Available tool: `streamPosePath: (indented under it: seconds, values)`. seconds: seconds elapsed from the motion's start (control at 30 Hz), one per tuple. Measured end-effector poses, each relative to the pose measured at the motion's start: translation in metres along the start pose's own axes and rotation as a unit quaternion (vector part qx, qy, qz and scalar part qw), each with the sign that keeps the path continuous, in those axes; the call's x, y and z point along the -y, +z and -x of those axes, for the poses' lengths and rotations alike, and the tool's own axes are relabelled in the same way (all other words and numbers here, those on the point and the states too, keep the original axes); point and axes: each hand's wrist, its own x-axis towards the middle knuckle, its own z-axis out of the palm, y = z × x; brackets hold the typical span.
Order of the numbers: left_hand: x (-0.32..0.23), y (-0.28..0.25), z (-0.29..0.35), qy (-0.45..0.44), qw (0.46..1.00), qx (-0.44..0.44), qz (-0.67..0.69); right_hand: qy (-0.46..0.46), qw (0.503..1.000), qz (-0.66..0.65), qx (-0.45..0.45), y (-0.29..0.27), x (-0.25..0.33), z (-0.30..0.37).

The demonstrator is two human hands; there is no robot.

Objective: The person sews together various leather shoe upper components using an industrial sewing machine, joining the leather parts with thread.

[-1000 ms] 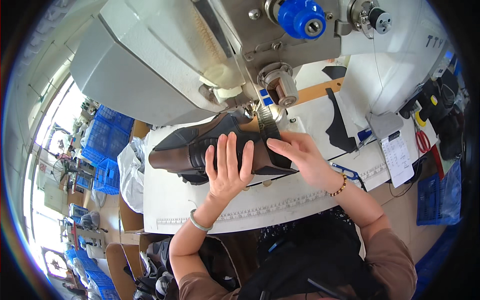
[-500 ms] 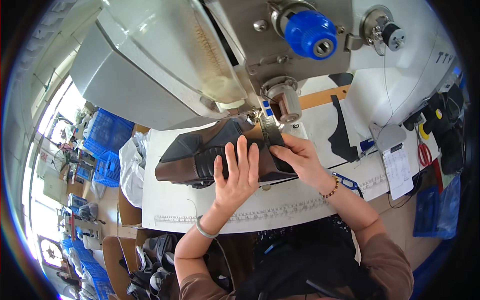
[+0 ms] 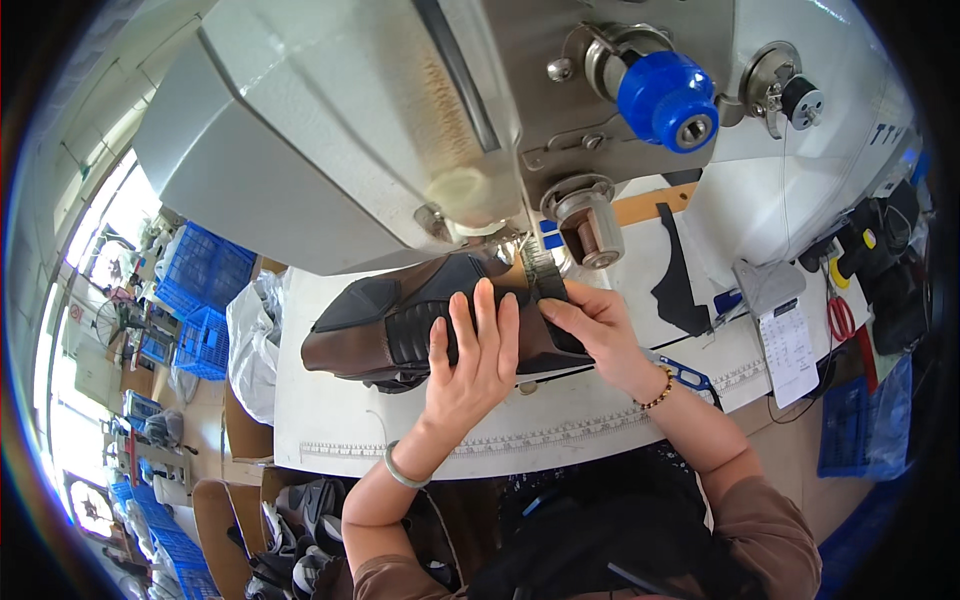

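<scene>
A brown and black leather shoe upper (image 3: pixel 345 348) with a ribbed black panel lies on the white sewing table, its far edge under the head of a sewing machine (image 3: pixel 330 130). My left hand (image 3: pixel 465 365) rests flat on the ribbed part, fingers stretched out and pointing away from me. At the upper's right end, my right hand (image 3: pixel 608 335) pinches its dark edge between thumb and fingers. Beside these fingertips a dark narrow strip (image 3: pixel 543 272) runs up toward the needle area. The machine's head hides the needle.
A ruler tape (image 3: pixel 480 438) runs along the table's near edge. To the right lie a black cut piece (image 3: pixel 680 285), a blue-handled tool (image 3: pixel 688 373), a paper slip (image 3: pixel 788 345) and red scissors (image 3: pixel 840 318). Cartons of shoe parts (image 3: pixel 300 530) stand below left; blue crates (image 3: pixel 205 268) are farther left.
The whole view has shifted slightly, so the machine's head appears lower and farther right. Both hands keep nearly the same places on the upper.
</scene>
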Motion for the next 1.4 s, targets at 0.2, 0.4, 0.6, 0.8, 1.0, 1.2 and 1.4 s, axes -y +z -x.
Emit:
streamPosePath:
  seconds: [0.2,0.4,0.6,0.8,1.0,1.2,1.4]
  values:
    - [-0.001,0.002,-0.006,-0.055,0.993,0.040,0.102,0.045,0.999,-0.005,0.020,-0.001,0.011,0.007]
    - [0.004,0.009,0.001,-0.011,0.984,-0.041,0.172,0.094,0.989,0.027,0.113,-0.016,0.022,-0.005]
    - [-0.001,0.003,-0.002,-0.015,0.987,-0.008,0.158,0.090,0.990,-0.028,0.107,-0.020,0.005,-0.005]
    - [-0.008,0.002,-0.003,-0.056,0.987,-0.031,0.148,0.085,0.990,-0.052,0.098,-0.016,0.019,0.013]
    - [-0.008,0.004,-0.006,-0.048,0.990,-0.051,0.119,0.080,0.993,-0.052,0.071,-0.011,0.013,0.012]
    - [-0.006,0.010,-0.013,-0.057,0.991,-0.041,0.111,0.062,0.996,-0.049,0.036,-0.009,0.009,0.009]
    - [-0.001,0.020,-0.010,-0.085,0.985,-0.050,0.142,0.056,0.998,0.033,0.022,-0.005,0.013,0.013]
